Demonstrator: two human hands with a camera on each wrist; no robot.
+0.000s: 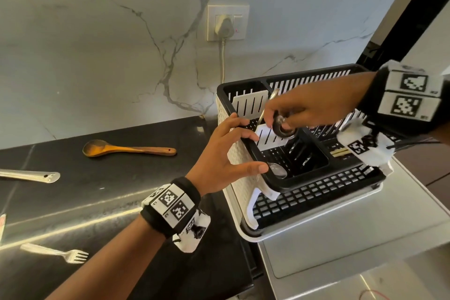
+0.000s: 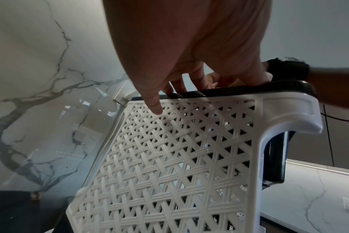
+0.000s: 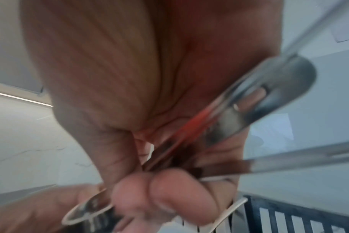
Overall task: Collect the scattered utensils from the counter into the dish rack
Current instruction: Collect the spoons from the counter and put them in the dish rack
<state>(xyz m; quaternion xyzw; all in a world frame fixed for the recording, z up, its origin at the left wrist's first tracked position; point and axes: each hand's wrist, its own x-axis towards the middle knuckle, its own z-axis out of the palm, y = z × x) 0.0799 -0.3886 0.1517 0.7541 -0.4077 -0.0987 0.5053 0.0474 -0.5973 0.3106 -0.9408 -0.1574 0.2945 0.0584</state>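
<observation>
The black and white dish rack (image 1: 316,192) stands at the counter's right end. My left hand (image 1: 243,143) holds its left rim, fingers hooked over the black edge (image 2: 239,89), one finger on the white lattice wall (image 2: 169,157). My right hand (image 1: 280,124) hovers over the rack's cutlery compartment and grips metal utensils; a spoon bowl (image 1: 283,129) points down and a handle (image 1: 267,105) sticks up. The blurred right wrist view shows several steel handles (image 3: 259,102) in my right hand (image 3: 149,189). Another metal spoon (image 1: 277,170) lies in the compartment beside my left thumb.
On the dark counter (image 1: 136,190) lie a wooden spoon (image 1: 117,150), a steel utensil handle (image 1: 31,176) at the left edge and a fork (image 1: 60,253) near the front. A wall socket with a plug (image 1: 226,24) sits behind; a steel drainboard (image 1: 341,238) carries the rack.
</observation>
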